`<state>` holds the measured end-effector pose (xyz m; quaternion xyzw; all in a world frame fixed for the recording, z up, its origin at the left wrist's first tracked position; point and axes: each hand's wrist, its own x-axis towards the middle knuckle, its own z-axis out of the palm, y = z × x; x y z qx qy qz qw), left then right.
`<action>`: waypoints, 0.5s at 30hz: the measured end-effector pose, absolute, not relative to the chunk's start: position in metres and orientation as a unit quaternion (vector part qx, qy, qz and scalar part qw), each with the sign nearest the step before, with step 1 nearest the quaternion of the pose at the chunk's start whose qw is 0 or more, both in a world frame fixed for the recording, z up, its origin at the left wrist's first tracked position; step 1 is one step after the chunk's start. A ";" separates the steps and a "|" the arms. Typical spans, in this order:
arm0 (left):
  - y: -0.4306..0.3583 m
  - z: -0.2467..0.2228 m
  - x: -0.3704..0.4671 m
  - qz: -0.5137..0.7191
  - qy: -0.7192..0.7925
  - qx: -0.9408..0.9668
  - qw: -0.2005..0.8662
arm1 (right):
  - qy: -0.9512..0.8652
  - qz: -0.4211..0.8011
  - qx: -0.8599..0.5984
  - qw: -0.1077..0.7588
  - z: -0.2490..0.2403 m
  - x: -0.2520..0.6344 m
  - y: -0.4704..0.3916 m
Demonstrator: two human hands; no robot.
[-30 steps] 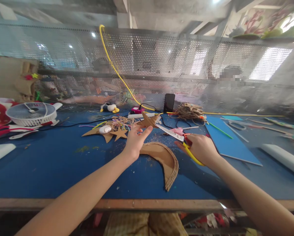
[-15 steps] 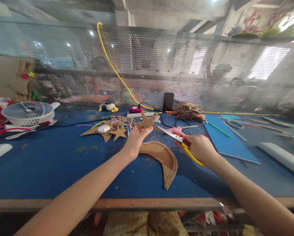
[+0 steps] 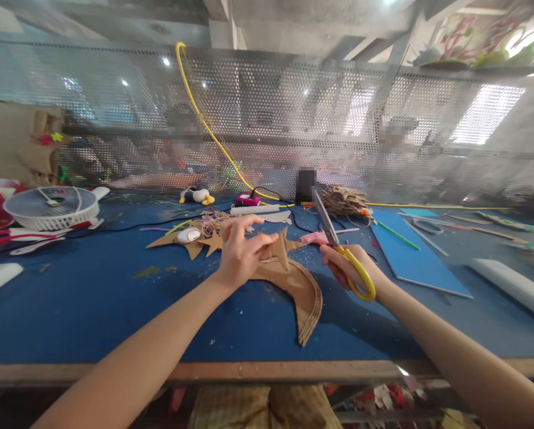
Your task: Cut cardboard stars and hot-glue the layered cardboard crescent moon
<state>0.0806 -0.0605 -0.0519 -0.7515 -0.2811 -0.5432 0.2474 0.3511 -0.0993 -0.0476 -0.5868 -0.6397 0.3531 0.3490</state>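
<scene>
Centre of our dial is the cardboard star (image 3: pixel 279 249), seen tilted against the upper end of the cardboard crescent (image 3: pixel 305 292), which lies on the blue table (image 3: pixel 168 325) with its ridged rim curving round towards five o'clock; I can't tell whether star and crescent touch. In from nine comes the left hand (image 3: pixel 238 253), fingers parted, thumb tip right at the star's edge, and from here I can't tell whether it has a grip on it! Over at three, the right hand (image 3: pixel 369 263) is closed on the scissors (image 3: pixel 330 229), one yellow loop showing below the fist, blades aimed up towards eleven from that hand. Just behind those blades, a pink object (image 3: pixel 312 238) near three o'clock from the star, and up at two a bundle of brown strips (image 3: pixel 345 201). Swing out along three and there's the blue board (image 3: pixel 423 262) with a green stick (image 3: pixel 396 235) lying across its far left corner. Back across to nine, beyond the left hand, a smaller star (image 3: pixel 212 243) sits beside a white rounded object (image 3: pixel 188 235), and further out, just past nine, a white basket (image 3: pixel 73 217). Up at ten, a little black-and-white toy (image 3: pixel 197 195); closer to eleven, a magenta object (image 3: pixel 248 200).
</scene>
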 end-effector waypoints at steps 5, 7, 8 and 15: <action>-0.081 -0.056 0.090 -0.460 -0.212 -0.797 0.329 | -0.633 0.510 -0.452 0.367 -0.046 0.333 -0.113; -0.085 -0.057 0.093 -0.435 -0.218 -0.813 0.319 | -0.633 0.523 -0.441 0.362 -0.045 0.328 -0.116; -0.086 -0.057 0.095 -0.432 -0.230 -0.819 0.300 | -0.634 0.515 -0.447 0.364 -0.045 0.326 -0.117; -0.075 -0.052 0.104 -0.568 -0.406 -0.709 -0.099 | -0.647 0.327 -0.551 0.414 -0.045 0.330 -0.116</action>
